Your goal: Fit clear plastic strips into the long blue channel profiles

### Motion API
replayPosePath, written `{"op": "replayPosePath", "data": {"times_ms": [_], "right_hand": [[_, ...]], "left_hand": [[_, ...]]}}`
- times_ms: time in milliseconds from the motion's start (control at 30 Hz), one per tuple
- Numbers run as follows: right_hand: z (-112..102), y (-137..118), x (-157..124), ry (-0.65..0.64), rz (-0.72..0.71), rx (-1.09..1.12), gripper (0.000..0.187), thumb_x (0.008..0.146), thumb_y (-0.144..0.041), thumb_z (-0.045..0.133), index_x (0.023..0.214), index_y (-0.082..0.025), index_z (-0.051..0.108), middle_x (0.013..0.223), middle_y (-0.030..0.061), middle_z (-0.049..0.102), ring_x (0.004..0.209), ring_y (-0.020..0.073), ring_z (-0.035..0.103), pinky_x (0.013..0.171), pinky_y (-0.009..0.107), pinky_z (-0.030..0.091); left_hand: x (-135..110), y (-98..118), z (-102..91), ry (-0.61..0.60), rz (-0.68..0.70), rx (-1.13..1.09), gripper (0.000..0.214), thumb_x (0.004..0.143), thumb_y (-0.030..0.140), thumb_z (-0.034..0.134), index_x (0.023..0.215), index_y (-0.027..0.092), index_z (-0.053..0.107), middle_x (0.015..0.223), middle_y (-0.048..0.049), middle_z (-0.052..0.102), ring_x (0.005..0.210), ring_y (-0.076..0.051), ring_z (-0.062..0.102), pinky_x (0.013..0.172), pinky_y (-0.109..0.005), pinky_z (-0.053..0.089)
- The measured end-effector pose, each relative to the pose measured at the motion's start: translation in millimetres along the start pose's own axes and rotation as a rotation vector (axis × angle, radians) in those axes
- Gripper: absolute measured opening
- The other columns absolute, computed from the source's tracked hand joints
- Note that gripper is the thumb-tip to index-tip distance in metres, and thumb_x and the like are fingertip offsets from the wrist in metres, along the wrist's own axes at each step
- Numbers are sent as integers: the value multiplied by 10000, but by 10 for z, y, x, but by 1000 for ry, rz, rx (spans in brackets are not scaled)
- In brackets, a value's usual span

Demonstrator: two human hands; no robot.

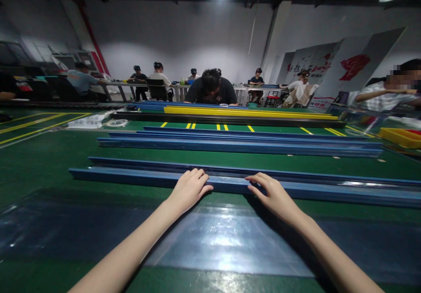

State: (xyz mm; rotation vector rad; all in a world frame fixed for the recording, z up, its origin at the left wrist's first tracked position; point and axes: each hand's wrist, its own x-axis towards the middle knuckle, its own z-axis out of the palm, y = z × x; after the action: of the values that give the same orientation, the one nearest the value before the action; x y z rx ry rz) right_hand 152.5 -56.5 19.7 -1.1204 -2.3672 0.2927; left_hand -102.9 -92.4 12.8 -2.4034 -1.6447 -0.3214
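Observation:
A long blue channel strip (138, 176) with raised edges lies crosswise on the green table in front of me. My left hand (190, 187) is closed over its near edge, with the fingers bent across the top and the thumb along the front side. Farther right, my right hand (271, 192) is at the same edge, its thumb and fingers apart. Whether its fingertips touch the strip I cannot tell. Between me and the strip, a clear plastic sheet (223, 240) lies flat and glossy under my forearms.
More blue channel strips (230, 146) lie parallel beyond. Behind them are a black strip (230, 119) and a yellow strip (250, 112). A person (210, 87) leans over the table's far side. A yellow bin (397, 138) stands at right. Several people sit at desks behind.

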Motion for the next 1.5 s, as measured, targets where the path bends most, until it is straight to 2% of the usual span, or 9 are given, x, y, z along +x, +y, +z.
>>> {"op": "replayPosePath", "data": {"times_ms": [133,267,867,1267,1500], "right_hand": [[24,-1,-31,-36,-44,-245,258,881,-286,400,964,-167,613,902,88,615,854,207,545,772,346,420],[46,-1,-37,-51,-72,-342,269,897,-275,365,935,-168,608,877,88,606,826,203,528,732,327,408],[38,-2,-16,-65,-57,-281,287,901,-282,355,901,-177,623,839,84,593,793,188,531,698,295,403],[53,-25,-23,-73,-52,-344,232,893,-234,372,826,-173,585,833,77,603,778,188,532,685,296,377],[43,7,-24,-43,-36,-202,174,868,-201,389,854,-178,561,859,79,562,796,188,513,694,298,400]], "left_hand": [[-12,11,16,19,1,2,266,865,398,438,955,180,562,945,-32,596,876,-193,516,713,-304,361],[-19,9,25,32,1,3,266,867,398,436,961,183,561,943,-31,598,872,-190,516,705,-299,352],[-26,20,24,49,-3,-7,257,872,384,432,962,180,560,937,-37,603,862,-185,516,700,-300,342],[-24,23,52,52,-4,36,249,868,380,437,876,158,549,911,-41,602,840,-192,516,689,-304,338],[-21,38,37,55,1,38,247,864,382,444,855,154,540,888,-48,601,826,-195,517,680,-303,336]]}}
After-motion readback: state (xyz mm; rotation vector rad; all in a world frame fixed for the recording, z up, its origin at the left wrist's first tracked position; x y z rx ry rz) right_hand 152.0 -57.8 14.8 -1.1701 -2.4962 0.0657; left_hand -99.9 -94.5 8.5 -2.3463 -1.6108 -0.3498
